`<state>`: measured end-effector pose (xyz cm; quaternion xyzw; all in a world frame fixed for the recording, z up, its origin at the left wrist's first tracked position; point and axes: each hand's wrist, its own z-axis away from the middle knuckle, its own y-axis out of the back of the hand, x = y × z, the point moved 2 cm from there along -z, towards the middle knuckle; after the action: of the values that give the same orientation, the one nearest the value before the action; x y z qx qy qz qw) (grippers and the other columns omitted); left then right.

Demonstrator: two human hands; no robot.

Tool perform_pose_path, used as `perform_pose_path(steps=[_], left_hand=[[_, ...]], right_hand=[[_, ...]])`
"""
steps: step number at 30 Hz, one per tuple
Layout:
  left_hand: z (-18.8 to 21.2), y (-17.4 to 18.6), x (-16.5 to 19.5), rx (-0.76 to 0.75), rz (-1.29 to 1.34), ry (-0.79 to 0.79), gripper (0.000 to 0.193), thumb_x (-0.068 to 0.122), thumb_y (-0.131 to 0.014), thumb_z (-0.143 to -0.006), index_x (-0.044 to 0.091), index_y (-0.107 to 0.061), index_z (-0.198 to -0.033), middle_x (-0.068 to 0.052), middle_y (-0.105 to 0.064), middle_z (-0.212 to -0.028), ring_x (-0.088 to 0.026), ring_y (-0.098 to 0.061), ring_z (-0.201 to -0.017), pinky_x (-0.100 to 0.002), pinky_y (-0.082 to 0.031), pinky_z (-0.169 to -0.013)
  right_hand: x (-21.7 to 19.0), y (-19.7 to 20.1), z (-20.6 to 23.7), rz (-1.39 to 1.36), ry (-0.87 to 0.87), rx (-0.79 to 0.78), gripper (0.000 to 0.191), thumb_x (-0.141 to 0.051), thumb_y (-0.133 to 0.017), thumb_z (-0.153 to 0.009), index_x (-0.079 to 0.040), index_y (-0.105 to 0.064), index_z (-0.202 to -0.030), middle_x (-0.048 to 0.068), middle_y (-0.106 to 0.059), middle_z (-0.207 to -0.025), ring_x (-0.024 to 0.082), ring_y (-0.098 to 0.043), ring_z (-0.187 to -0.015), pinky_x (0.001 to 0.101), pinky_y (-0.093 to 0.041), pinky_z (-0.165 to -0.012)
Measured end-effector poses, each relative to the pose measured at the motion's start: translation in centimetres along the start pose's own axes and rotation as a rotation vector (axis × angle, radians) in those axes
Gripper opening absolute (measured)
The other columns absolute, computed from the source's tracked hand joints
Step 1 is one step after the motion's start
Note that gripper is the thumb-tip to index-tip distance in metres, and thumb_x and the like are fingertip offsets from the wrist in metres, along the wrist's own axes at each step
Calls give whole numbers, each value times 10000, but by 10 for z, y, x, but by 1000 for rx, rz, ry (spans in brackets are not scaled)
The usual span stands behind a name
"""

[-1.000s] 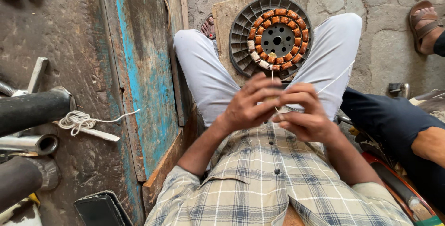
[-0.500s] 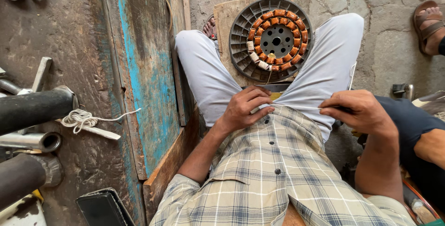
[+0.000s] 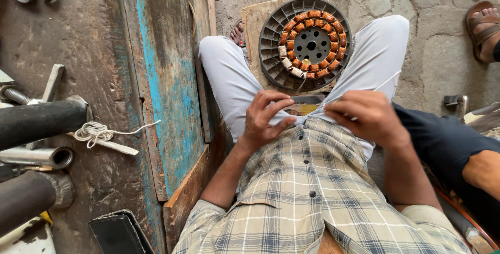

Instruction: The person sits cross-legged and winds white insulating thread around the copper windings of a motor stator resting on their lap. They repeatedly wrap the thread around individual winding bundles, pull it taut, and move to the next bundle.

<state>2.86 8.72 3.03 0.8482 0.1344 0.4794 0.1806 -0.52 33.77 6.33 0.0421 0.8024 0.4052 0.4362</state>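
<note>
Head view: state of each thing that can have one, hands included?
Round grey motor stator with copper coils: flat on a wooden board, partly wrapped in white tape, thread trailing toward the lap.
Left hand: fingers curled, resting on the lap, grip unclear.
Right hand: fingers pinched, apparently on thin white thread.
White string bundle: loosely coiled, one end trailing.
Blue-painted wooden plank: paint worn.
</note>
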Motion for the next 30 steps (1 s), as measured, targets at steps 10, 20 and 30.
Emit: perform_pose_path(steps=[10, 20, 30], left_hand=[[48, 8, -82, -31, 720, 410, 224, 97, -519, -1064, 91, -722, -970, -81, -727, -912, -98, -699, -780, -262, -639, -606], [10, 5, -26, -122, 25, -87, 1015, 382, -843, -819, 183, -255, -1622, -172, -359, -1586, -375, -363, -1461, -567, -255, -1283], [7, 84, -60, 481, 317, 201, 249, 66, -555, -1065, 106, -743, -907, -18, -676, -729, -104, -637, -695, -421, -607, -907]], right_hand=[[13, 17, 4, 234, -6, 91, 143, -128, -843, -884, -47, -757, -964, 77, -687, -806, 210, -645, -670, 352, -508, -578], [3, -22, -7, 43, 190, 126, 188, -103, -835, -804, -45, -768, -970, 73, -676, -783, 206, -644, -640, 361, -512, -558], [45, 26, 25, 276, -150, 388, 125, -110, -866, -1009, -24, -791, -1060, 91, -695, -880, 184, -657, -672, 287, -497, -590]])
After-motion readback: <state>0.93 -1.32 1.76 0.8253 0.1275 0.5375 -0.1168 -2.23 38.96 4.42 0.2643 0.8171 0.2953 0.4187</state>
